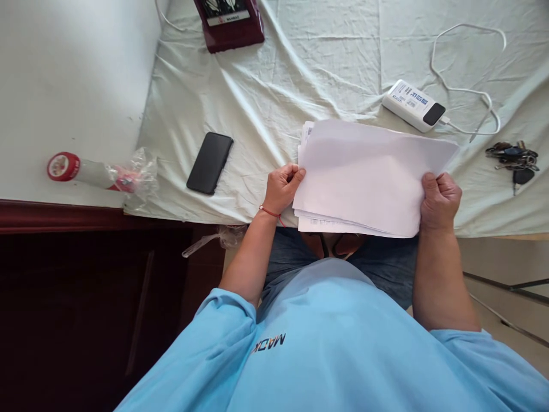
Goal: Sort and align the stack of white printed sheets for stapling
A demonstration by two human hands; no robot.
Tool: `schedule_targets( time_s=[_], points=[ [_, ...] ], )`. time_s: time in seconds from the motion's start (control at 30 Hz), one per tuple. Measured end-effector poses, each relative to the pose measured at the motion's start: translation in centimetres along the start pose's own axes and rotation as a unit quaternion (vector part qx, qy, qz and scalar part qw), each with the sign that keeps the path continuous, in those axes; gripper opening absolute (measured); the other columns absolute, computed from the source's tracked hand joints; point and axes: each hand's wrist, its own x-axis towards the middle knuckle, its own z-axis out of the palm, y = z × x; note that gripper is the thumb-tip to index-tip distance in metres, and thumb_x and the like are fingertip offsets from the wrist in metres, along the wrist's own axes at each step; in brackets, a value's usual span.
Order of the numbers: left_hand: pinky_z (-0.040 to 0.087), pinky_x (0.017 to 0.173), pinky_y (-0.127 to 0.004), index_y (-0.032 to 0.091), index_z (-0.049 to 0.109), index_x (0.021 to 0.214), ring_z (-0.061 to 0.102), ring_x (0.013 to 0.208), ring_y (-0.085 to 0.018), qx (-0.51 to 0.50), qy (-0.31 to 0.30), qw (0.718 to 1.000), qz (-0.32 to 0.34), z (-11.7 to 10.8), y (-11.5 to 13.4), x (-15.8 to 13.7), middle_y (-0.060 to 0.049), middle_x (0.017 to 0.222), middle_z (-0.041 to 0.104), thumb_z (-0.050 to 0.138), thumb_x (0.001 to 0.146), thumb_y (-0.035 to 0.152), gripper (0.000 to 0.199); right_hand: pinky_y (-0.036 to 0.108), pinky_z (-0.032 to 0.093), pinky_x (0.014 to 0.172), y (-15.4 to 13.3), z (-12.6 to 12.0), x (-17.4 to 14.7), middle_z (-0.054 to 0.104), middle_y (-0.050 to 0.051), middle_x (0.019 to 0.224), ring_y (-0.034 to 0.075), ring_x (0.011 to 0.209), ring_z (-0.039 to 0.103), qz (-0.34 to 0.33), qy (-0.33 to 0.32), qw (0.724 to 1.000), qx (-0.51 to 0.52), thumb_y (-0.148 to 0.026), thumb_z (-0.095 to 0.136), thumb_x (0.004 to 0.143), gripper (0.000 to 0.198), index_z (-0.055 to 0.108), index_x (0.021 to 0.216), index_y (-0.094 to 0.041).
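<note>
A loose stack of white paper sheets (360, 177) is held over the near edge of the cloth-covered table, its top sheet blank. Some lower sheets stick out unevenly at the left and near sides and show print. My left hand (283, 186), a red string bracelet at its wrist, pinches the stack's left edge between thumb and curled fingers. On the opposite side, my right hand (440, 200) grips the right edge with the thumb on top. The top sheet's far right corner reaches out past the right hand.
A black phone (210, 163) lies left of the papers. Beyond them are a white power bank (413, 105) with a white cable (446, 86) and, further right, a bunch of keys (514, 157). A dark red box-like object (234, 31) stands at the back. A red-capped container (92, 171) is far left.
</note>
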Motion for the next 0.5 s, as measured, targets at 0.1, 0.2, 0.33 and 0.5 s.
schedule_targets(
  time_s=[0.1, 0.2, 0.33, 0.5],
  points=[
    [0.035, 0.06, -0.028, 0.022, 0.066, 0.083, 0.044, 0.062, -0.012, -0.009, 0.002, 1.0, -0.01, -0.1, 0.0, 0.1, 0.004, 0.069, 0.055, 0.077, 0.094, 0.08, 0.06, 0.031, 0.032, 0.067, -0.2, 0.0, -0.2, 0.042, -0.003, 0.071, 0.014, 0.074, 0.034, 0.01, -0.012, 1.0, 0.016, -0.082, 0.095, 0.073, 0.074, 0.051, 0.069, -0.023],
    [0.027, 0.057, -0.029, 0.023, 0.058, 0.073, 0.035, 0.059, -0.011, 0.018, 0.016, 1.0, 0.003, -0.3, 0.4, 0.1, 0.005, 0.063, 0.044, 0.076, 0.094, 0.082, 0.066, 0.031, 0.035, 0.069, -0.3, 0.1, -0.3, 0.051, -0.002, 0.075, 0.015, 0.076, 0.04, 0.01, -0.017, 1.0, 0.019, -0.081, 0.094, 0.075, 0.068, 0.062, 0.075, -0.022],
    [0.023, 0.056, -0.031, 0.023, 0.046, 0.065, 0.028, 0.059, -0.012, 0.035, 0.017, 0.999, 0.014, -0.4, 0.9, 0.1, 0.005, 0.06, 0.034, 0.071, 0.095, 0.087, 0.075, 0.031, 0.037, 0.07, -0.3, 0.1, -0.2, 0.055, -0.001, 0.076, 0.015, 0.076, 0.041, 0.009, -0.02, 1.0, 0.011, -0.081, 0.094, 0.075, 0.066, 0.068, 0.079, -0.021],
    [0.025, 0.056, -0.03, 0.023, 0.051, 0.069, 0.03, 0.059, -0.011, 0.006, 0.032, 0.999, 0.005, -0.2, 0.6, 0.1, 0.005, 0.062, 0.038, 0.073, 0.094, 0.087, 0.072, 0.03, 0.04, 0.069, -0.3, 0.2, -0.4, 0.057, -0.001, 0.077, 0.014, 0.076, 0.043, 0.019, -0.026, 0.999, 0.024, -0.077, 0.094, 0.077, 0.062, 0.066, 0.078, -0.021]
  ],
)
